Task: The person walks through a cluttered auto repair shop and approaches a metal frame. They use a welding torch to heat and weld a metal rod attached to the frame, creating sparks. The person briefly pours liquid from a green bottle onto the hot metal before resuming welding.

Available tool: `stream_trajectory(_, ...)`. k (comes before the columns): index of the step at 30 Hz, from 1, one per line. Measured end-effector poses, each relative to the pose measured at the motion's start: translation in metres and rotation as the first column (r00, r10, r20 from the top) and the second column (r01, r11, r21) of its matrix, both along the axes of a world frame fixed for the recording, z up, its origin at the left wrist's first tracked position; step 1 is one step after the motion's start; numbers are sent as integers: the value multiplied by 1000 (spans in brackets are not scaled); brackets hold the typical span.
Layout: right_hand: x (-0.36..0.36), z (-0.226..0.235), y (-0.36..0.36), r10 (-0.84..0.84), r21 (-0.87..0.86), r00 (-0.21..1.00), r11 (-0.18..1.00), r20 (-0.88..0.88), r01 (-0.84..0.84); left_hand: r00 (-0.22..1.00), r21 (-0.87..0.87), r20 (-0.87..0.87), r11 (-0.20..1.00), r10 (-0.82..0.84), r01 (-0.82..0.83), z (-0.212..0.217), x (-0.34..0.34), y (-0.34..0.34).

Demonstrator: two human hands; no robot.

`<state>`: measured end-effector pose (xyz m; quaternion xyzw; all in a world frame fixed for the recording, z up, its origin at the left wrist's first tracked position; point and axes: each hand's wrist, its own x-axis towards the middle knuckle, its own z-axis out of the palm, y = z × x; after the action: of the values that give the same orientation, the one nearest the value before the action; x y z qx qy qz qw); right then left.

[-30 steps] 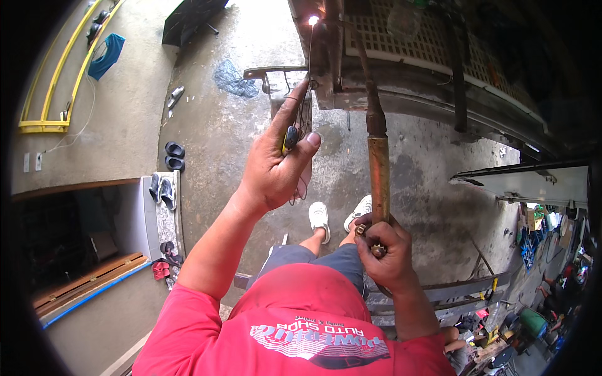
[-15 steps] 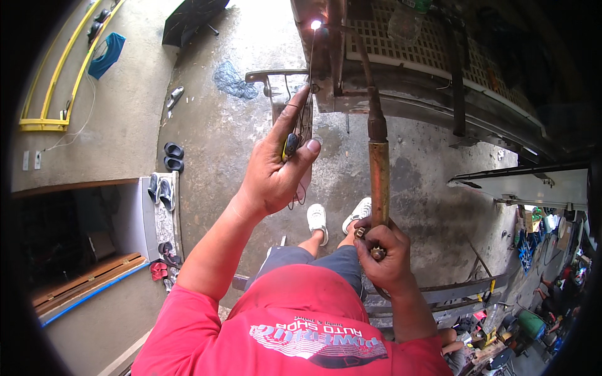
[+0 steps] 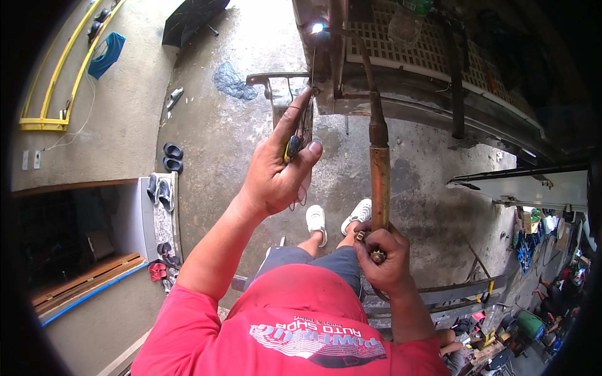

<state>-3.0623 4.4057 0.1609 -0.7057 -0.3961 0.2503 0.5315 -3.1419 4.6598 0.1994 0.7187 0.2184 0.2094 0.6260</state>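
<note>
My right hand (image 3: 387, 254) is wrapped round the lower end of a gas welding torch (image 3: 379, 178), next to its brass valve knobs. From there the torch points away from me, its thin neck bending left to a bright flame (image 3: 318, 27) against a rusty metal panel (image 3: 332, 62). Held in my left hand (image 3: 266, 169) is a thin welding wire (image 3: 313, 59), which runs along the stretched index finger up to the glow. Loops of this wire hang below the fingers. A small yellow and black tool (image 3: 292, 148) sits in the same hand; its kind is unclear.
Behind my left hand stands a metal bracket (image 3: 276, 78). A long metal beam (image 3: 414, 109) and a plastic grate (image 3: 376, 37) lie at upper right. A crumpled plastic sheet (image 3: 233, 81) and black sandals (image 3: 174, 156) are on the floor at left; a bench (image 3: 433, 294) is behind me.
The torch tip and its flame have shifted slightly right and nearer to me, and the glow looks bluer. Both hands keep their holds and have barely moved.
</note>
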Motion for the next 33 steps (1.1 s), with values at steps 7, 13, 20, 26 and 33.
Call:
stream_trajectory(7, 0, 1, -2, 1, 2, 1000, 1000, 11, -1, 997, 142, -73, 990, 21, -11, -7, 0, 8)
stream_trajectory(13, 0, -2, -4, -6, -3, 1000, 1000, 3, 6, 999, 124, 36, 992, -16, 12, -11, 1, 7)
stream_trajectory(20, 0, 2, -2, -14, -20, 1000, 1000, -11, 14, 995, 144, 92, 989, -28, 15, -18, 1, 10)
stream_trajectory(26, -1, 2, -1, -25, -5, 1000, 1000, -2, 25, 999, 118, 43, 993, -5, 0, -13, 1, 8)
stream_trajectory(33, -1, 3, 0, -22, 3, 1000, 1000, -4, 22, 999, 98, 48, 995, -17, 12, -10, 2, 7)
